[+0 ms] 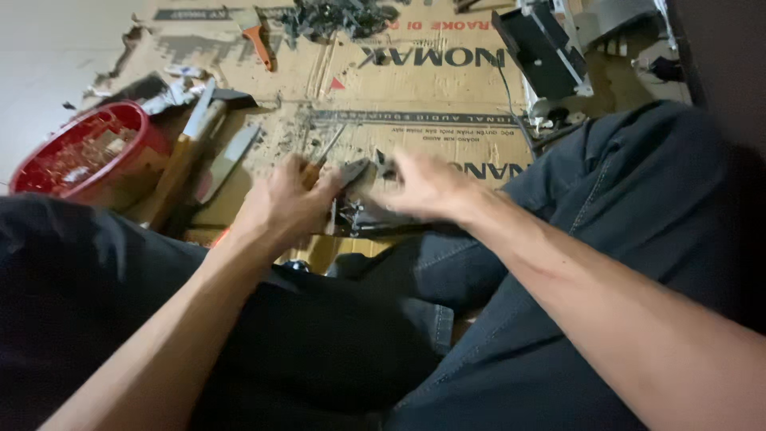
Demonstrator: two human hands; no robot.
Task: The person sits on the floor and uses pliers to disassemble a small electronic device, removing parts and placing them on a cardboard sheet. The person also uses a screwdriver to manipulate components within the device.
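- Flattened cardboard (pixel 415 88) covers the floor, strewn with metal scraps.
- Left hand (pixel 287 203) is closed on a screwdriver (pixel 323 152), its shaft angled up and away.
- Right hand (pixel 427 187) is blurred (grip unclear), fingers curled over a small dark metal part (pixel 359 211) between both hands, above the knees.
- Judging by this, a dismantling step is under way; next calls for steadying the part.
- Red basin (pixel 84 156) of bits sits left; a hammer (pixel 187 148) lies beside it.

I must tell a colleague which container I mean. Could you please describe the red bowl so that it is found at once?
Start at the flattened cardboard sheet covering the floor. At its left edge, beyond the left hand, sits the red bowl. It is the only round red container, beside long wooden-handled tools.
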